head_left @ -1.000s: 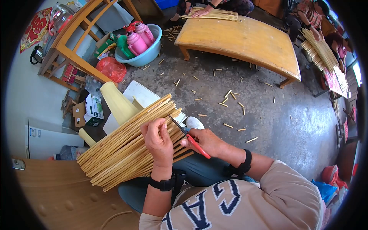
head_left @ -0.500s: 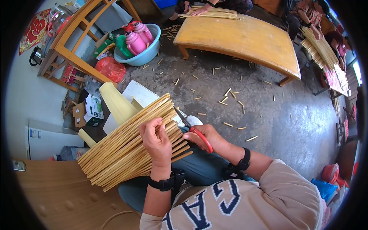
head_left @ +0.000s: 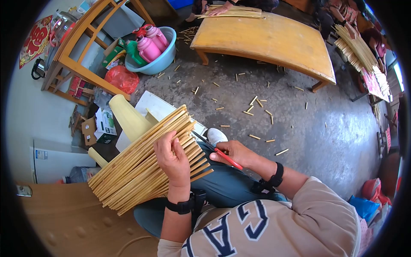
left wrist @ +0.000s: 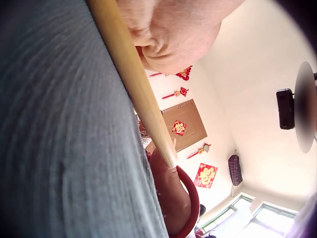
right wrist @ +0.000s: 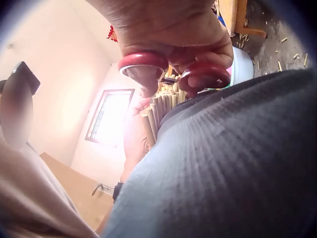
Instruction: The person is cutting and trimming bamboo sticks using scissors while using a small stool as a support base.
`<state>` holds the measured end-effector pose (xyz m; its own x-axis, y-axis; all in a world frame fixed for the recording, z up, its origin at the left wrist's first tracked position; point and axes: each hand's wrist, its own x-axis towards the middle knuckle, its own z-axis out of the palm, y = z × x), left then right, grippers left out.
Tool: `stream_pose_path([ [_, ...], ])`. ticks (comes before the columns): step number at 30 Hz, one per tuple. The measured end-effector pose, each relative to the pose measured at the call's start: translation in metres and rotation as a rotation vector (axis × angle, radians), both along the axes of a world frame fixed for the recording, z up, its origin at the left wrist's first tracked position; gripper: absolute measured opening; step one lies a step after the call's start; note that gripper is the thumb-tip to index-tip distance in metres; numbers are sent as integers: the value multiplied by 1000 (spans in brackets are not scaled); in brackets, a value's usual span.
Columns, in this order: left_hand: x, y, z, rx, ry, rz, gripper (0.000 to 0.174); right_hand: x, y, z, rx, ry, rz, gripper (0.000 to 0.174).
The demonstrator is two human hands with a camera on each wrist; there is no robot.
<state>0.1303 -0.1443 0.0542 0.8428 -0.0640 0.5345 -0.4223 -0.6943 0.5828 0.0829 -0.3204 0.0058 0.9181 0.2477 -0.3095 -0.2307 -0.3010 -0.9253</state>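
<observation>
A thick bundle of thin yellow stalks (head_left: 137, 165) lies slantwise across the person's lap, uneven ends to the right. Over the bundle's right part lies the left hand (head_left: 172, 157), its fingers bent and thumb near the index finger; whether it pinches a stalk I cannot tell. One pale stalk end fills the middle of the left wrist view. The right hand (head_left: 236, 153) holds scissors (head_left: 228, 159) with red handles by their loops, the dark blades pointing at the stalk ends. Both red loops show apart in the right wrist view, fingers through them.
Short cut stalk pieces (head_left: 254, 137) litter the floor. A low wooden table (head_left: 261, 36) stands ahead, another person's hand (head_left: 221, 9) on stalks there. At left are a blue basin (head_left: 165, 60) with flasks and a wooden frame (head_left: 81, 58). More stalks (head_left: 357, 47) lie at far right.
The scissors lifted off the stalk ends and have come back down to them, with the right hand slightly farther right. The left hand has shifted a little left over the bundle.
</observation>
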Motion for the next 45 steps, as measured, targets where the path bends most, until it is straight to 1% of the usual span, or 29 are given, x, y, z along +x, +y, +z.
stream_pose_path([
  [5,0,0,3,44,4,-25,17,6,2,10,-48,-70,23,60],
  [7,2,2,2,151,-81,-26,17,9,3,12,-62,-86,28,60],
  [10,3,1,3,196,-91,-17,16,13,4,13,-75,-131,34,60],
  [12,4,0,4,204,-70,-25,17,14,5,10,-37,-155,21,53],
  [16,5,1,2,227,-49,-25,18,7,0,7,-25,-113,-7,53],
  [18,4,0,3,199,-44,-19,19,4,-3,4,-92,-8,47,62],
  [22,3,-1,4,152,-48,-6,21,3,-3,2,-133,-17,75,64],
  [26,3,-1,3,150,-80,5,24,19,5,2,-144,-78,57,65],
  [29,4,1,7,92,-46,38,25,28,8,4,-134,-120,47,65],
  [31,5,5,15,235,-21,-17,27,30,8,2,-115,-152,26,64],
  [33,8,6,23,262,16,-30,28,34,8,1,-100,-153,28,64],
  [36,11,8,29,149,192,-9,29,43,10,-8,-78,-168,23,64],
  [37,11,8,30,153,191,-8,29,45,11,-10,-70,-178,14,64],
  [39,8,8,32,21,324,-28,31,49,11,-9,-51,-176,10,64],
  [43,-5,8,33,123,313,-71,31,54,12,-11,20,-164,16,65],
  [45,-11,8,39,46,300,-79,30,56,12,-8,52,-152,26,66],
])
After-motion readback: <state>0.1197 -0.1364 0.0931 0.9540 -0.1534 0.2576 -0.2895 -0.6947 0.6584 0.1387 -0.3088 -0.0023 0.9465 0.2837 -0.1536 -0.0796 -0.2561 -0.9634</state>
